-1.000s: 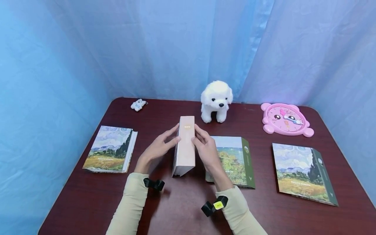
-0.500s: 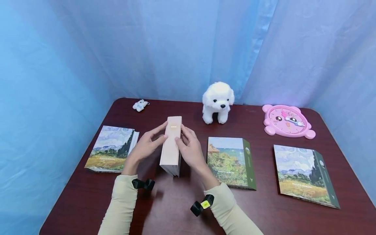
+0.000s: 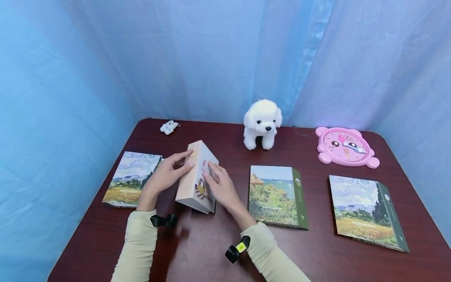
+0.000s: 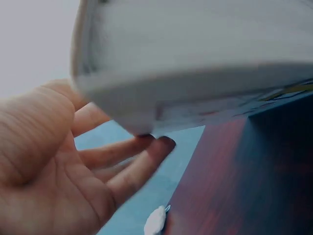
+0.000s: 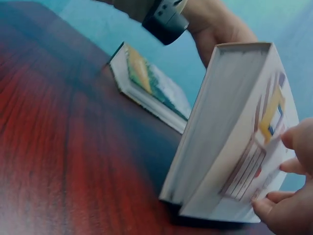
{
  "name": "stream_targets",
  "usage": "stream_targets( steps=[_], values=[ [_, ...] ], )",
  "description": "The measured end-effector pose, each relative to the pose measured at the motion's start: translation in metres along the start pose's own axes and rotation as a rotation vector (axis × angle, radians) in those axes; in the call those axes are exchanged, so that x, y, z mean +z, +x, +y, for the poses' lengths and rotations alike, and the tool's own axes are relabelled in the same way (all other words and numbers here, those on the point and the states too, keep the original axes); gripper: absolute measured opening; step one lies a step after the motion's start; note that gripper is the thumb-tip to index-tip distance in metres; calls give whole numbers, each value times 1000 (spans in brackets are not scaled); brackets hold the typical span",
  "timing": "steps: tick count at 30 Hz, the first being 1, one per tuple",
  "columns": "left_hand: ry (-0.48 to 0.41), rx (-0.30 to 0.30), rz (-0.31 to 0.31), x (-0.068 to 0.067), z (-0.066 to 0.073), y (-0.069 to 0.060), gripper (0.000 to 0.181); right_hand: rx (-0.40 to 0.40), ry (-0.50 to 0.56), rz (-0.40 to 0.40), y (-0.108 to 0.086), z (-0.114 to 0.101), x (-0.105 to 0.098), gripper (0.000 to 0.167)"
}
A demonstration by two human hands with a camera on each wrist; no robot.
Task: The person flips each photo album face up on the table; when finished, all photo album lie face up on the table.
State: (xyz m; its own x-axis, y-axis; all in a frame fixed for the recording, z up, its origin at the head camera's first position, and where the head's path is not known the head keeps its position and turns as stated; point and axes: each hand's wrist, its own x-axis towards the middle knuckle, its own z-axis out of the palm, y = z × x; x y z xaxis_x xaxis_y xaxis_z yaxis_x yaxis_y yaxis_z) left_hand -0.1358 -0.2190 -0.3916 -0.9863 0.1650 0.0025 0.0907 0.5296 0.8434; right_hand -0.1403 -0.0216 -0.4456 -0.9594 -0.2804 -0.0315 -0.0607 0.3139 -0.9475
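Both forearms in cream sleeves [image 3: 135, 250] come in from the near side, the left from 7 o'clock and the right from between 4 and 5, with two wrist cameras [image 3: 163, 220], one per wrist. The left hand [image 3: 163, 176] sits palm inward at 9 o'clock of the thick cream book [image 3: 192, 180], thumb and fingers parted, tips against the spine; the right hand [image 3: 222, 187], between 3 and 4 o'clock, has its spread fingertips on the illustrated cover. Neither hand pinches it, so the book is between the two, on edge, spine up and leaning toward 9 o'clock; whether its lower edge touches the dark red table [image 3: 197, 243] cannot be told. Around it lie three photo albums: the green-spined album [image 3: 271, 197] just past 3, the right-hand landscape album [image 3: 363, 209] farther out that way, and the left-hand landscape album [image 3: 130, 178] at 9, just beside the left hand. Beyond are one pink toy clock [image 3: 347, 147] between 2 and 3, and two white plush toys: the plush dog [image 3: 263, 125] standing at 2, the small plush [image 3: 169, 127] at 11. Farthest, a blue curtain [image 3: 197, 62] hangs across 12.
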Motion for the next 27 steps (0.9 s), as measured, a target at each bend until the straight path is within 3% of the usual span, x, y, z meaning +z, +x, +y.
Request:
stream_targets(
  steps=[6, 12, 19, 27],
  values=[
    [22, -96, -1, -9, -18, -2, 61, 38, -114, -22, 0, 11, 5, 59],
    [-22, -141, -22, -17, -31, -6, 62, 67, -111, -25, 1, 13, 10, 67],
    [-77, -237, -60, -19, -45, -9, 62, 80, -165, -34, 3, 16, 19, 72],
    [61, -301, -49, -17, -49, -9, 58, 23, -211, -42, 1, 17, 23, 72]
  ],
)
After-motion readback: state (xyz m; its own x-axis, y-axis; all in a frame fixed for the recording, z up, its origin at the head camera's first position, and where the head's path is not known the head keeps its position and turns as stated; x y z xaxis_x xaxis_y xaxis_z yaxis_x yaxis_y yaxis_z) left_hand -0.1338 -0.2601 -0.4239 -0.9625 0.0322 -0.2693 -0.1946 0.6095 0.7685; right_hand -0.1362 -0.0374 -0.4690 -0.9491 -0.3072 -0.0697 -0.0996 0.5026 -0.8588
